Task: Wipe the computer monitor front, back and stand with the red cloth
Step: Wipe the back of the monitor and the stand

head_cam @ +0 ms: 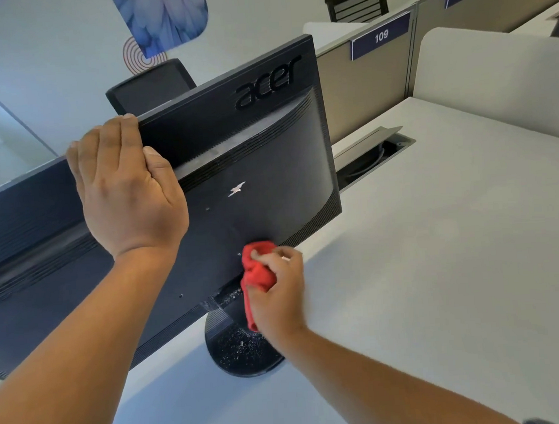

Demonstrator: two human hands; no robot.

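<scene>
The black Acer monitor (251, 154) stands on a pale desk with its back toward me; its screen side is hidden. My left hand (128, 192) lies flat on the monitor's top edge, fingers straight and reaching over it. My right hand (278, 284) grips the bunched red cloth (257, 273) and holds it against the lower back of the monitor, just above the stand's neck. The round black stand base (241, 350) is speckled with dust and white crumbs. A small white scrap of sticker sits mid-back on the monitor.
The pale desk (456, 249) stretches to the right, with an open cable hatch (373, 155) behind the monitor. Beige dividers with signs 109 (381, 36) and 110 stand beyond. Two black office chairs (152, 86) sit farther back.
</scene>
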